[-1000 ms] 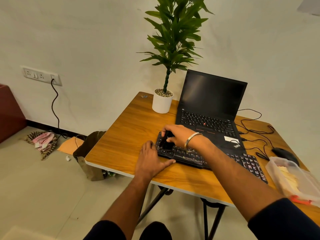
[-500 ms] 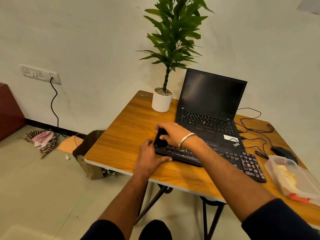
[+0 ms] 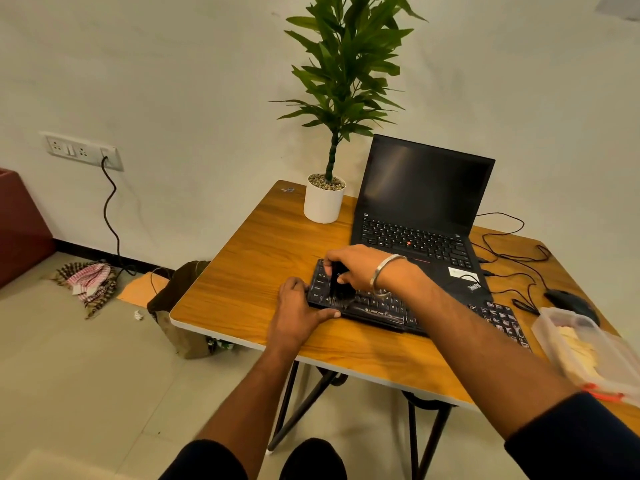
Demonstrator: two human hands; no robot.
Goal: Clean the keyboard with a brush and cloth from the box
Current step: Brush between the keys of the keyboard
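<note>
A person's right hand (image 3: 360, 268) grips a dark brush (image 3: 337, 284) on the keyboard's (image 3: 388, 311) left end, at the table's (image 3: 249, 278) front; left hand (image 3: 298, 311) braces its corner. Short, light strokes would work best.

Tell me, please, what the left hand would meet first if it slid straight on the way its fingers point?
The left hand already touches the keyboard; going on, it would likely meet the brush the right hand holds.

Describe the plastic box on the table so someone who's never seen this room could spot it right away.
Start at the wooden table with the open black laptop. Go to the table's right edge, just nearer than the black mouse. The plastic box is the only translucent thing there, with pale contents and an orange clip.
</note>
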